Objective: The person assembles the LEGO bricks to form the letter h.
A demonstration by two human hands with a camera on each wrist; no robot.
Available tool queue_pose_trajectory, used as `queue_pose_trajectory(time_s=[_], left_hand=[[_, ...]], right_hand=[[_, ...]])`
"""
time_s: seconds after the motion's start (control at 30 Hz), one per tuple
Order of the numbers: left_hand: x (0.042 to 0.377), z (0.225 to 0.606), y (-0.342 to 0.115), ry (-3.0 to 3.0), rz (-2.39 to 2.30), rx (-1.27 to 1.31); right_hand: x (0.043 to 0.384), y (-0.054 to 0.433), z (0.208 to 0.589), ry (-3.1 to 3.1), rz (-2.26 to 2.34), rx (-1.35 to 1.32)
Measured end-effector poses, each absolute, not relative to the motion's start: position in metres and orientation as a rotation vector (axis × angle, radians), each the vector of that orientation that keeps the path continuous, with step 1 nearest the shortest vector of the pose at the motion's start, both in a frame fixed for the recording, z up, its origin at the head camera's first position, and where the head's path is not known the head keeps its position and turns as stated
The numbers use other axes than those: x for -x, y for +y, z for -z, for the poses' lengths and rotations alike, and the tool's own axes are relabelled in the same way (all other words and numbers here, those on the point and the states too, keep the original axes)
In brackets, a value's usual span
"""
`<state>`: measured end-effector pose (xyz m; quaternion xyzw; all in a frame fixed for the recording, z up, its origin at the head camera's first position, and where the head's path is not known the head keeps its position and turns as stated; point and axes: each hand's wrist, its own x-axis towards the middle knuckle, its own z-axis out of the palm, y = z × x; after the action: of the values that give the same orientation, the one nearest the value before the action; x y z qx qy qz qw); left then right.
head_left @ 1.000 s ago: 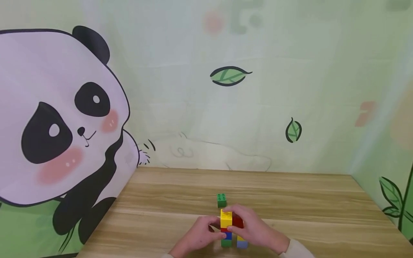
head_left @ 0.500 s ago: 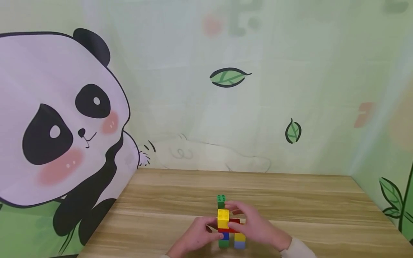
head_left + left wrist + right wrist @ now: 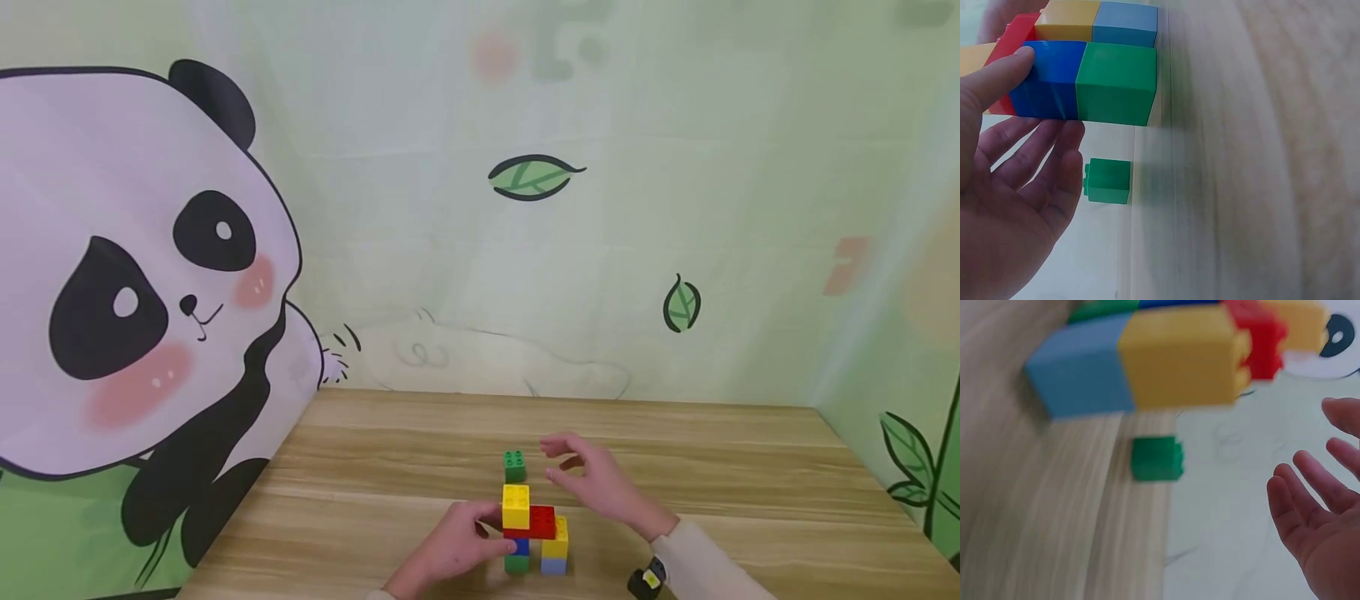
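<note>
A toy-brick structure stands on the wooden table: a lower green brick (image 3: 1116,81) under a blue brick (image 3: 1054,81), beside a light blue brick (image 3: 554,566) under a yellow brick (image 3: 554,546). A red brick (image 3: 542,522) bridges both columns, and another yellow brick (image 3: 516,507) tops its left end. My left hand (image 3: 459,543) holds the left column, its thumb on the blue brick and fingers behind. My right hand (image 3: 600,485) hovers apart from the structure, to its upper right, holding nothing, fingers loosely spread in the right wrist view.
A loose green brick (image 3: 514,467) sits on the table (image 3: 360,483) just behind the structure. A panda-printed backdrop (image 3: 420,208) rises behind the table's far edge. A black device with a yellow mark (image 3: 648,578) is at the right wrist.
My right hand has let go of the top yellow brick and moved up and to the right. The structure has shifted slightly left, my left hand still on it.
</note>
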<state>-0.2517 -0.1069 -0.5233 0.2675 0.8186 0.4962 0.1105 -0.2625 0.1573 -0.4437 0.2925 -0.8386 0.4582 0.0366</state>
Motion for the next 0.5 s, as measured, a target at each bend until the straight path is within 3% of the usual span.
queue_pose_trajectory(time_s=[0.17,0.5], left_hand=[[0.257,0.531,-0.109,2.407,-1.452,-0.801],[0.244,0.508,-0.109,2.416,-1.434,-0.805]], right_hand=[[0.283,0.16,0.457,-2.645,-1.292,-0.88],[0.309,0.155,0.476,-2.801,-1.213,-0.829]])
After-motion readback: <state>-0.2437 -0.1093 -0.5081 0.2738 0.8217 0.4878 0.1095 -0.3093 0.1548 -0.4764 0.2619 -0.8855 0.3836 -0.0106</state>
